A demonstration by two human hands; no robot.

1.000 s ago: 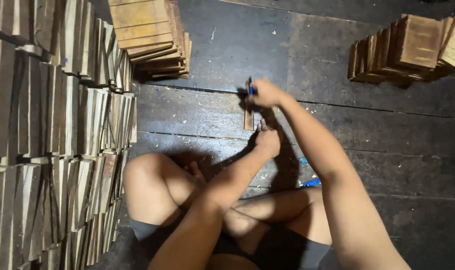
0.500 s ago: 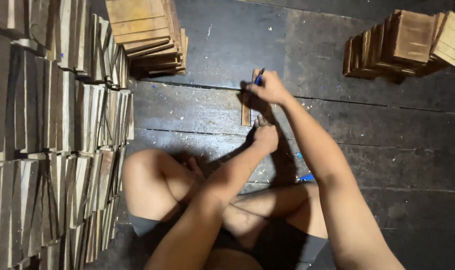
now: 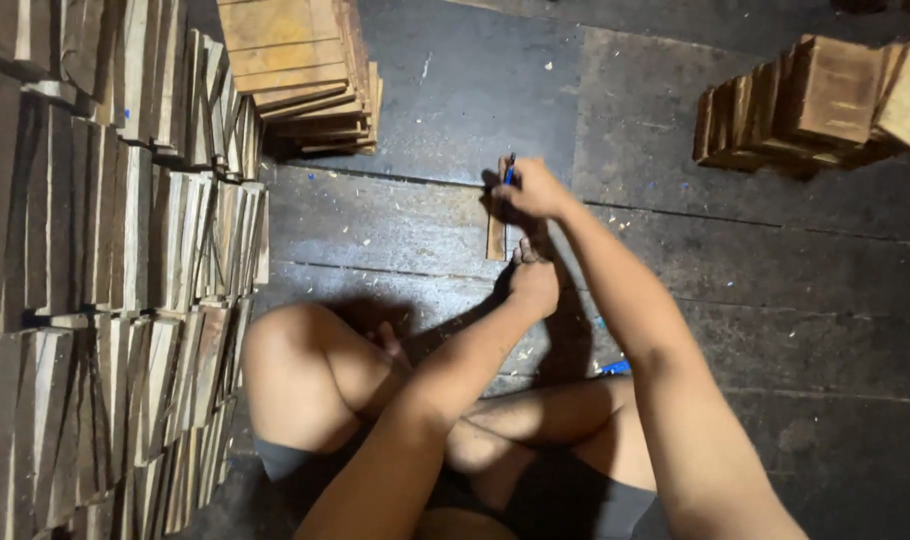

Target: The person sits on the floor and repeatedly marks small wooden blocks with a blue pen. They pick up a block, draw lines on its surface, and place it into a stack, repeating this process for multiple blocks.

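Note:
I sit cross-legged on a dark plank floor. A narrow wooden strip (image 3: 495, 228) lies on the boards in front of my knees. My left hand (image 3: 533, 280) presses down on the strip's near end. My right hand (image 3: 531, 188) grips a blue-handled tool (image 3: 510, 172) and holds it against the strip's far end. The tool's tip is hidden by my fingers.
Tall rows of stacked wooden boards (image 3: 105, 270) line the left side. A pile of flat wooden panels (image 3: 300, 70) sits at the top centre, another pile of wooden blocks (image 3: 825, 100) at the top right. A small blue object (image 3: 615, 368) lies by my right knee.
My right hand with the tool has shifted slightly along the strip's far end. The left hand stays pressed on the strip.

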